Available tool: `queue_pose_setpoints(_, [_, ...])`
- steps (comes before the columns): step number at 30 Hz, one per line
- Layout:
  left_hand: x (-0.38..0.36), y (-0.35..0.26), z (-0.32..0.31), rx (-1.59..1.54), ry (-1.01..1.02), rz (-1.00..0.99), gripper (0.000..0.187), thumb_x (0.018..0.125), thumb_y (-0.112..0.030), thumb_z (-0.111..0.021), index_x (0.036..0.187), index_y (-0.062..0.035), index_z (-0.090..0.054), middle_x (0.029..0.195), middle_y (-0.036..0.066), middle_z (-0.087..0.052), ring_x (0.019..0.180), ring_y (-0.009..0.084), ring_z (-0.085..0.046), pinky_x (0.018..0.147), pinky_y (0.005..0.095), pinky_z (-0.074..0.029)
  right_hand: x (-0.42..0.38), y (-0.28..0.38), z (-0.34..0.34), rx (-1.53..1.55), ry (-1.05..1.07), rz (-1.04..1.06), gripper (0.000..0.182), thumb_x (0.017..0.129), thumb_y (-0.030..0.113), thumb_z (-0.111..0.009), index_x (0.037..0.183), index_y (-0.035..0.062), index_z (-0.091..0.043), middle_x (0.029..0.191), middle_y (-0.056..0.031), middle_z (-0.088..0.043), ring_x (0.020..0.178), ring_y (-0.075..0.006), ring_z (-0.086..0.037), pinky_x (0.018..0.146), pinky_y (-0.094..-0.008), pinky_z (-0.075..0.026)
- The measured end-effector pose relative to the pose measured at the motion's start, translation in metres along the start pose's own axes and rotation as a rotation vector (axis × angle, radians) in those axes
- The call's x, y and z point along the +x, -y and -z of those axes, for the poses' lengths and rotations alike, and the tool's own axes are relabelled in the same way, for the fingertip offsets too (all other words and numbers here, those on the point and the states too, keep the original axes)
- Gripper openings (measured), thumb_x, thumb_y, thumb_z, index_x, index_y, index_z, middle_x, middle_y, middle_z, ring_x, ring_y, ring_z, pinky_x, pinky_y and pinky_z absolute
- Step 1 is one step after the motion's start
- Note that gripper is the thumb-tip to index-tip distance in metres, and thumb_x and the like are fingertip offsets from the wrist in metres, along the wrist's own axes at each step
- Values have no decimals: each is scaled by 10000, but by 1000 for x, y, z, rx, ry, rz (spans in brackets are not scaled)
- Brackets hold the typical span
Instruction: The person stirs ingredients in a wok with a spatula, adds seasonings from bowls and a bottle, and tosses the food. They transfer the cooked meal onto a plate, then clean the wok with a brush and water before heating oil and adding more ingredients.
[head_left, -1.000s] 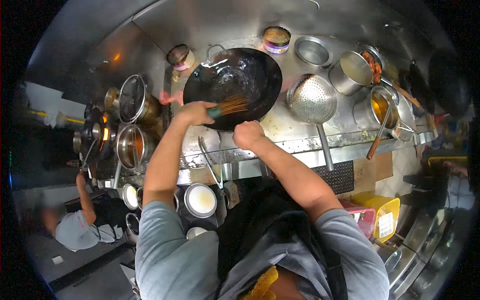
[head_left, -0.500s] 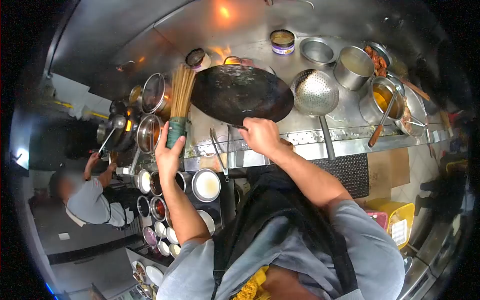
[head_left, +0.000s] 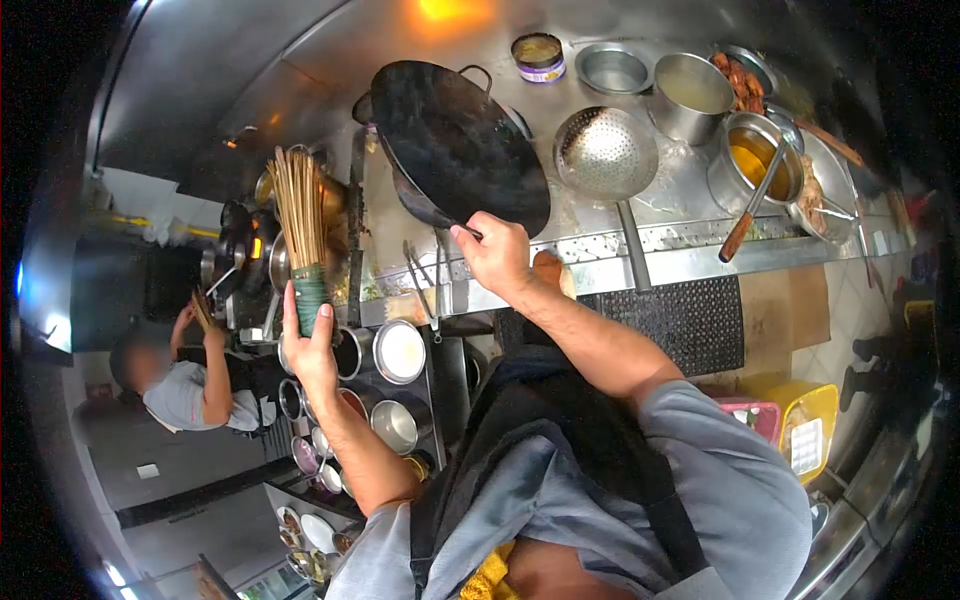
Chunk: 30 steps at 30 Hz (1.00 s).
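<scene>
My left hand (head_left: 313, 345) is wrapped round the green-bound grip of a bamboo wok brush (head_left: 298, 225), its bristles pointing up and away from me. My right hand (head_left: 497, 258) grips the near handle of a large black wok (head_left: 455, 150). The wok is tilted steeply over the stove, with its dark inside showing and a loop handle at its far edge. The brush is to the left of the wok, apart from it. Just right of the wok, a perforated strainer (head_left: 605, 155) lies on the steel counter (head_left: 690, 225), its handle towards me.
Tongs (head_left: 420, 280) lie at the counter's front edge. Pots, a tin (head_left: 538, 58) and a ladle (head_left: 750, 215) stand to the right. Several metal containers (head_left: 400, 352) of ingredients are at my left. A co-worker (head_left: 195, 385) stands further left. Yellow and pink bins (head_left: 808, 430) are at lower right.
The wok has been tipped more steeply and swung round, its far side now up and left. The brush has moved left and down, away from the wok. The flames behind the wok no longer show.
</scene>
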<state>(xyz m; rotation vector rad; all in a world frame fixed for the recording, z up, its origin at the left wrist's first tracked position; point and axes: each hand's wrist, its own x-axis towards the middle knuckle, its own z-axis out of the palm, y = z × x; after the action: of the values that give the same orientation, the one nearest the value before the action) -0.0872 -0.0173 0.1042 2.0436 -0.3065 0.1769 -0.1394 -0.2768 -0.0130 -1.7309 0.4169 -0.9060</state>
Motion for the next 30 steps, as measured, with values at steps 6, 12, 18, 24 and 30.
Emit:
queue_pose_setpoints(6, [34, 2, -17, -140, -34, -73, 635, 878, -25, -678, 1460, -12, -423, 1238, 85, -587, 1018, 138, -569, 930, 262, -449, -7, -8, -4, -51, 113, 78, 242, 824, 196, -730, 703, 37, -595, 644, -169, -590, 568, -359, -604, 491, -416, -437])
queue_pose_setpoints(12, [113, -9, -27, -57, -45, -255, 638, 873, -70, -696, 1449, 3, -433, 1246, 95, -592, 1039, 143, -572, 945, 269, -444, 8, -46, -34, -427, 381, 374, 201, 807, 219, -660, 665, 94, -592, 646, -94, -654, 587, -299, -659, 552, -421, -528])
queue_pose_setpoints(18, [257, -16, -46, 58, -16, -363, 655, 863, -220, -750, 1426, -25, -477, 1264, 132, -619, 1093, 177, -592, 975, 294, -432, 36, -87, -94, -610, 561, 364, 122, 764, 188, -629, 689, 92, -625, 697, -117, -684, 627, -299, -680, 631, -438, -536])
queue_pose_setpoints(24, [407, 45, -133, 151, -330, -473, 776, 839, -381, -735, 1455, -27, -422, 1358, 214, -569, 1210, 302, -586, 1036, 355, -421, 46, -102, -126, -675, 592, 222, 120, 786, 198, -627, 726, 94, -637, 719, -114, -693, 677, -300, -687, 712, -438, -515])
queue_pose_setpoints(30, [387, 212, -269, 766, 315, -29, 805, 803, -463, -687, 1488, -166, -386, 1291, 234, -595, 1215, 395, -557, 1036, 458, -436, 44, -105, -129, -715, 633, 212, 171, 827, 235, -632, 760, 78, -637, 735, -114, -695, 700, -301, -684, 722, -441, -506])
